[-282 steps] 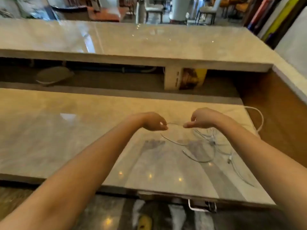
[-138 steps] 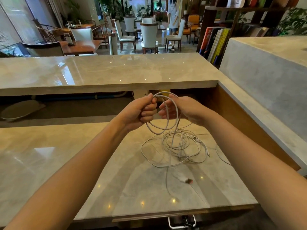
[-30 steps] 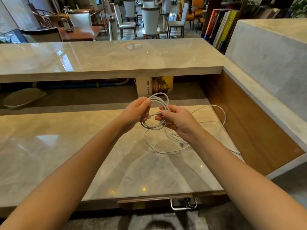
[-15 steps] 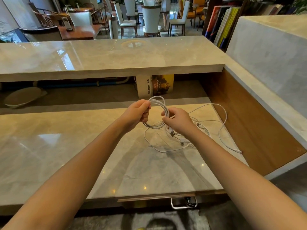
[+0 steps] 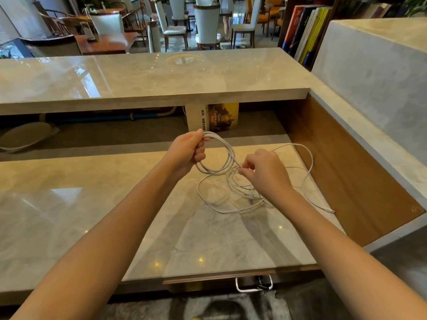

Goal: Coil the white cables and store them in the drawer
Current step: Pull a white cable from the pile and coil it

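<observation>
The fingers (image 5: 200, 155) of the left hand (image 5: 188, 150) were curled round the top-left side of the coil (image 5: 230, 155), about 3 or 4 loops hanging just above the counter (image 5: 104, 204). The right hand (image 5: 265, 175) pinched 1 strand between thumb and forefinger, close to where it left the coil. Its other fingers were loosely bent and held nothing.

Under the right hand the rest of the cable (image 5: 233, 185) lay on the counter in a loose heap of crossing loops, with a small plug (image 5: 251, 197) in the middle. Whether this was 1 cable or more, I could not tell. 1 long bow ran out to the right and ended in a connector (image 5: 332, 211) near the counter's right edge. The drawer (image 5: 208, 277) below the front edge looked closed, its handle (image 5: 253, 284) untouched.

In my judgement, a quick pull by the right hand could tighten the crossing loops into a knot, or catch the plug inside them. The connector could slide off the edge and drag the cable after it. The left hand held only 1 side of the coil, so loops could slip and spring open, above all when 1 hand must let go to open the drawer.
</observation>
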Available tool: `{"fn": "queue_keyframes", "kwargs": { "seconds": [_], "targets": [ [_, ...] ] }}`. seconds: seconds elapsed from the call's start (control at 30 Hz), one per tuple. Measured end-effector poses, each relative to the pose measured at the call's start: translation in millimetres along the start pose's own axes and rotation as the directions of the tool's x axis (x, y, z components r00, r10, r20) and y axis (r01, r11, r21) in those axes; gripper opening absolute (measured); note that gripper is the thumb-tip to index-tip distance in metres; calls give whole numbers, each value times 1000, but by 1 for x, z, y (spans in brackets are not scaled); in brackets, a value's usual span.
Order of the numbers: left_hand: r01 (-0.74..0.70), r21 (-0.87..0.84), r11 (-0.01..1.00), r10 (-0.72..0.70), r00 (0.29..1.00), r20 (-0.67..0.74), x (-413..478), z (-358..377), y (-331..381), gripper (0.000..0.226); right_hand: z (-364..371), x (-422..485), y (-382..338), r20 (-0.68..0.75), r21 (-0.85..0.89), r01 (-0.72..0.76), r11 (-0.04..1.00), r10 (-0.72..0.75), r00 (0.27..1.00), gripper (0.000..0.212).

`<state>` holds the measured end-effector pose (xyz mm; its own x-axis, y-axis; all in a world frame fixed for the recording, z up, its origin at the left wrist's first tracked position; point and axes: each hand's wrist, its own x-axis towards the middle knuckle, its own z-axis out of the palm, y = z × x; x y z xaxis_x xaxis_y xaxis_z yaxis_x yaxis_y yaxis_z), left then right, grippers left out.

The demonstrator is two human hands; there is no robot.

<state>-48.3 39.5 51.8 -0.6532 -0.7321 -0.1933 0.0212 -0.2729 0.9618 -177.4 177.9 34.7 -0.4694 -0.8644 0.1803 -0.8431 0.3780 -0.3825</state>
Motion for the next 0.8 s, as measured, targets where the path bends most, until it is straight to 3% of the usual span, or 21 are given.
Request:
{"fn": "queue_keyframes", "kwargs": {
  "seconds": [0.03,0.1,0.2,0.3,0.4,0.53,0.63,0.73,0.8],
  "targets": [
    [41,-149,988,-37,999,35,-1,2,-1,30,6,2,0,6,31,-27,999,27,1000,16],
    [117,-391,913,-89,992,89,-5,8,-4,31,14,5,-4,105,277,-142,950,117,988,14],
    [148,-568,809,-105,989,109,-8,14,-8,32,16,8,-12,338,671,-361,648,166,926,16],
    [156,-634,758,-108,988,113,-11,13,-9,33,11,8,-13,410,761,-419,496,133,902,15],
    [151,-676,721,-104,988,111,-12,12,-11,33,6,8,-14,479,825,-500,263,144,866,11],
    [92,-555,827,-85,996,39,-14,13,-13,31,-1,10,-19,545,835,-549,17,111,831,24],
    [17,-413,911,-25,1000,-15,-15,17,-13,29,-5,9,-22,542,840,-541,-43,121,832,25],
    [-42,-328,944,35,999,-26,-17,22,-9,27,0,8,-24,467,883,-468,-43,188,864,14],
    [-106,-119,987,101,994,-45,-19,25,-7,27,5,7,-24,454,889,-455,-59,248,856,12]
  ]
}}
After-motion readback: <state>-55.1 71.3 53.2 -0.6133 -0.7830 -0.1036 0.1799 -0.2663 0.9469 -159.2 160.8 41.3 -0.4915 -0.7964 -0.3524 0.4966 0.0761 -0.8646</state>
